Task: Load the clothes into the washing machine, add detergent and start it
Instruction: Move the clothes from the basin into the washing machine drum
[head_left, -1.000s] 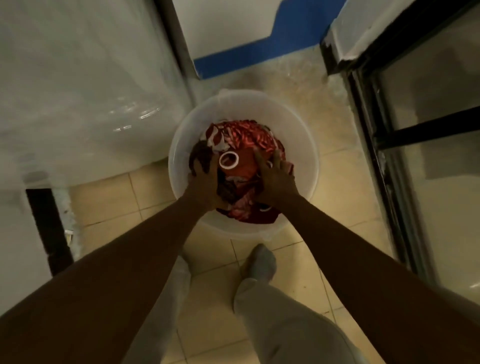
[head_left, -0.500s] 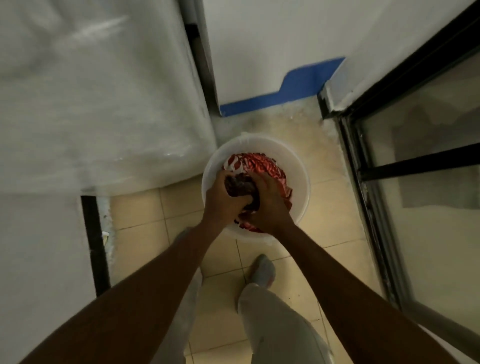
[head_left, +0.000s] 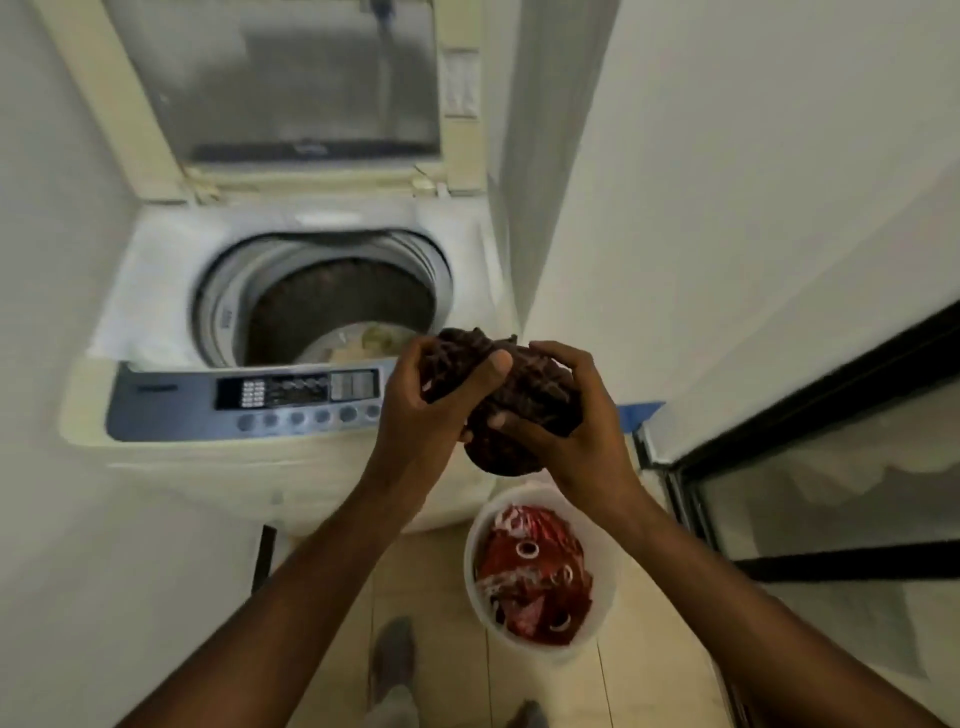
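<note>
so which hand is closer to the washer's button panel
Left. The left hand sits just beside the panel's right end; the right hand is farther right, past the dark bundled cloth both hold.

The washing machine's raised lid (head_left: 280, 78) is cut off by the top edge. Labels on its control panel (head_left: 249, 400) are too blurred to read. The drum (head_left: 337, 306) floor is partly hidden behind the dark bundled garment (head_left: 511, 400), whose folds the hands' fingers (head_left: 550, 358) partly cover. Both feet run off the near edge.
</note>
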